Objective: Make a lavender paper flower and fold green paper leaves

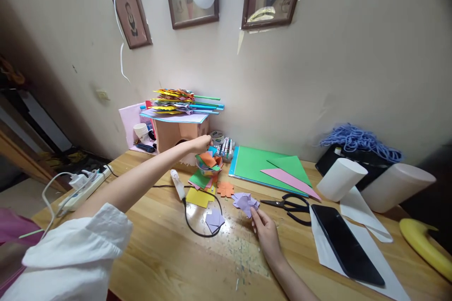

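My left hand (201, 143) reaches far across the wooden table (158, 254) to a small bowl (208, 164) piled with coloured paper scraps; its fingers are curled just above the scraps, and I cannot make out whether they pinch anything. My right hand (266, 230) rests on the table with its fingers closed on the edge of a folded lilac paper flower (245, 202). A smaller lilac folded piece (214, 219) lies to the left of it, and an orange paper cut-out (225, 189) lies behind.
Black scissors (291, 207), a dark phone (344, 244) on white paper, two white paper rolls (341, 178), a glue gun (177, 183) with black cord, green and pink sheets (271, 169), markers, a power strip (84, 188), a banana (423, 244), a cardboard box (178, 131) topped with paper.
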`<state>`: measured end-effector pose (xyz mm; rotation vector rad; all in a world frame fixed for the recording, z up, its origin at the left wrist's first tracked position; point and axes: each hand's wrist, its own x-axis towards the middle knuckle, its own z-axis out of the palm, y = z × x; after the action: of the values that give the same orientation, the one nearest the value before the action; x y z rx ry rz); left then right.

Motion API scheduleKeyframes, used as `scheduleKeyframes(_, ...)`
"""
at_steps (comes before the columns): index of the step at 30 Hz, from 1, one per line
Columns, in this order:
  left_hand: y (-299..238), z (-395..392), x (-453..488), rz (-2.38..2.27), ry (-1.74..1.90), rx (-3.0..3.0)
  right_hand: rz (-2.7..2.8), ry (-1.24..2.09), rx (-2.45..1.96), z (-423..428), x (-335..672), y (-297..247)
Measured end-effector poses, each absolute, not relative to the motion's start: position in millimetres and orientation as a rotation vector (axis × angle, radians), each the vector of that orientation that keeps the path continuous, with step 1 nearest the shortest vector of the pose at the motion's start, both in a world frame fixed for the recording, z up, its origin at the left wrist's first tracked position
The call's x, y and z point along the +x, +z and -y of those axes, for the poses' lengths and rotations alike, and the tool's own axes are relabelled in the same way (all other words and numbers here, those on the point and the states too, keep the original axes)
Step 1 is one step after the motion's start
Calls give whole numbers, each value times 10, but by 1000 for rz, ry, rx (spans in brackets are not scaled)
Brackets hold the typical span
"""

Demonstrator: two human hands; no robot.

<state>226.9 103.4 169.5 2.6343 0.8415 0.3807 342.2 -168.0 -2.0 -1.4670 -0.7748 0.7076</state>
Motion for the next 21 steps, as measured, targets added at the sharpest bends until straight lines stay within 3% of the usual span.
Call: scheduleKeyframes(21,1637,-1078,2220,-844,268,2730,751,794,-1471,1667,3429,-61)
